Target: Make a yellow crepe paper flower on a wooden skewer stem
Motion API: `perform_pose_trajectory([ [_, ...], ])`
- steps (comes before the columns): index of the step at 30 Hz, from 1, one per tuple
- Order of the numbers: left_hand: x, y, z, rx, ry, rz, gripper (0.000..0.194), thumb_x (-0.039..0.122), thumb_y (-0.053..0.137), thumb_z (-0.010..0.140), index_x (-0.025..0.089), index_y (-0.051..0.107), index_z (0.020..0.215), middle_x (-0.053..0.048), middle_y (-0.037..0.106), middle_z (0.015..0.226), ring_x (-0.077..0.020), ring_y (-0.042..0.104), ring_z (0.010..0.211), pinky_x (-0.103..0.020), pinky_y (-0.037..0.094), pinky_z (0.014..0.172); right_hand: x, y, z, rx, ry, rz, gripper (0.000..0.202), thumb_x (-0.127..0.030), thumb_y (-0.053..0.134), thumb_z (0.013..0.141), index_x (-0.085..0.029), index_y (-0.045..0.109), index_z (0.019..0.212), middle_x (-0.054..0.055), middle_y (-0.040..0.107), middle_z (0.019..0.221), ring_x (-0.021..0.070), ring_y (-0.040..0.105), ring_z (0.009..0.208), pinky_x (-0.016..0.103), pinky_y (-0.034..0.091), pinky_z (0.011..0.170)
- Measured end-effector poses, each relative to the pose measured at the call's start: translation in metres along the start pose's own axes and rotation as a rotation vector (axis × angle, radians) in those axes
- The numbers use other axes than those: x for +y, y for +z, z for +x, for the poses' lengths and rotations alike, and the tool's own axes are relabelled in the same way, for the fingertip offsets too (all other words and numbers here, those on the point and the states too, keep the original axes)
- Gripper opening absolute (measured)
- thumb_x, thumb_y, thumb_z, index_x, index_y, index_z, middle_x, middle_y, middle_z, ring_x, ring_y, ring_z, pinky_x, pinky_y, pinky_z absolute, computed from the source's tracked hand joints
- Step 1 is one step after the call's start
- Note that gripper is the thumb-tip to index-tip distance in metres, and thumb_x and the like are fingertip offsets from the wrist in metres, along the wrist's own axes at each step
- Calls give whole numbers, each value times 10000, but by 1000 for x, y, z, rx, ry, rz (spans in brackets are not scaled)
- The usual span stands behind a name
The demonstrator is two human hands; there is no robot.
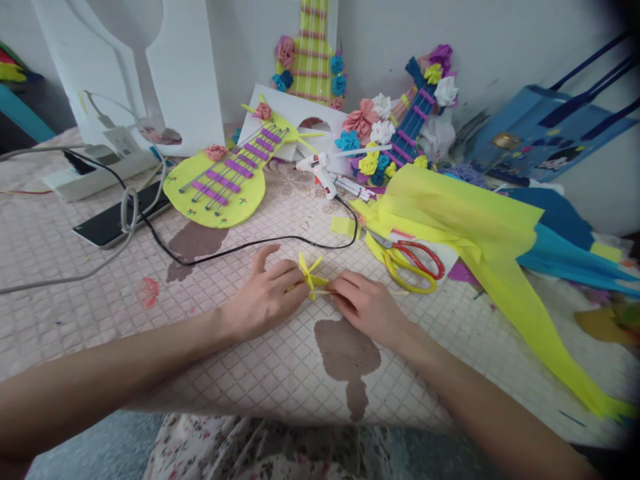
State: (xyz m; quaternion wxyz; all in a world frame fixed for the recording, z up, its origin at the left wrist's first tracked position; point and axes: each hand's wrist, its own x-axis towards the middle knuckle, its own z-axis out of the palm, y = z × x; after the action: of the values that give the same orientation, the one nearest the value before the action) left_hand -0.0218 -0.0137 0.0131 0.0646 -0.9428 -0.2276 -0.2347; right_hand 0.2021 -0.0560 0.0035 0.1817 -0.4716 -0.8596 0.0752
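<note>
A small yellow paper piece [311, 268] with several thin points sticking out is between my two hands, just above the table. My left hand [273, 293] pinches it from the left, with the index finger or thumb raised apart. On the other side my right hand [367, 303] has its fingertips closed at a thin pale stick [400, 293] that runs under the hand toward the yellow piece. Whether stick and paper are joined, I cannot tell. Scissors with red and yellow handles [411, 263] lie beyond my right hand, partly against yellow crepe paper [460, 200].
A white glue gun [320, 175] rests near the back, its black cord [240, 247] curving across the table. Yellow paper guitar [225, 180], phone [115, 217], power strip [100, 177] and blue gift bag [545, 133] stand around. Paper flowers [375, 133] sit behind.
</note>
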Motion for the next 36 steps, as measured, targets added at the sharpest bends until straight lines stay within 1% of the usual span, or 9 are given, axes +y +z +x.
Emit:
perform_pose_trajectory([
  [3, 1, 0, 0, 8, -6, -13, 88, 200, 494, 906, 208, 582, 910, 16, 652, 846, -157, 560, 897, -502, 247, 1042, 0, 0, 0, 0, 6, 4, 159, -217, 440, 918, -177, 593, 927, 56, 610, 928, 155, 574, 816, 264, 448, 670],
  [6, 2, 3, 0, 33, -8, -14, 89, 208, 524, 891, 216, 577, 963, 12, 659, 894, -161, 563, 929, -498, 236, 1049, 0, 0, 0, -7, 5, 11, 165, -225, 438, 923, -179, 595, 944, 56, 609, 921, 155, 576, 822, 264, 449, 676],
  [11, 4, 6, -1, 77, -5, 22, 57, 200, 527, 891, 204, 578, 916, 19, 659, 851, -159, 574, 901, -509, 223, 1052, 0, 1, 0, 6, 5, 21, 183, -244, 428, 933, -183, 598, 965, 57, 612, 927, 152, 579, 824, 262, 455, 690],
  [20, 5, 5, 0, 65, -10, 29, 115, 141, 480, 897, 195, 576, 866, 23, 652, 799, -145, 572, 867, -502, 223, 1056, 0, 2, 1, -1, 3, 24, 181, -245, 433, 931, -183, 602, 948, 51, 605, 904, 151, 580, 828, 261, 457, 693],
  [25, 5, 6, -1, 64, -21, 11, 124, 123, 483, 886, 185, 582, 841, 16, 651, 795, -150, 577, 870, -514, 227, 1056, -1, 2, 1, -18, -8, -4, 183, -241, 424, 934, -179, 596, 934, 43, 594, 878, 143, 570, 794, 254, 444, 670],
  [28, 5, 6, -1, 63, -37, 3, 98, 151, 504, 883, 196, 590, 901, 8, 657, 835, -161, 578, 898, -523, 231, 1052, -1, -2, 1, -11, -41, -75, 181, -240, 424, 932, -180, 595, 919, 43, 592, 866, 147, 560, 771, 257, 429, 641],
  [31, 6, 5, -3, 57, -65, 10, 118, 202, 535, 877, 211, 583, 984, -6, 656, 913, -171, 568, 931, -517, 241, 1052, 1, -9, 5, 8, -107, -168, 189, -218, 415, 931, -180, 596, 898, 49, 596, 863, 154, 558, 766, 266, 413, 626],
  [33, 8, 4, -4, 53, -83, 21, 133, 217, 547, 870, 212, 580, 998, -15, 650, 950, -177, 562, 948, -515, 243, 1057, 3, -13, 9, -8, -162, -207, 198, -205, 404, 933, -178, 596, 890, 50, 594, 855, 154, 559, 763, 269, 407, 625],
  [36, 10, 3, -5, 59, -102, 37, 124, 214, 548, 869, 207, 581, 989, -17, 649, 951, -179, 561, 953, -520, 232, 1070, 5, -16, 14, -36, -221, -230, 198, -205, 406, 932, -178, 595, 879, 46, 587, 834, 151, 558, 747, 268, 400, 611],
])
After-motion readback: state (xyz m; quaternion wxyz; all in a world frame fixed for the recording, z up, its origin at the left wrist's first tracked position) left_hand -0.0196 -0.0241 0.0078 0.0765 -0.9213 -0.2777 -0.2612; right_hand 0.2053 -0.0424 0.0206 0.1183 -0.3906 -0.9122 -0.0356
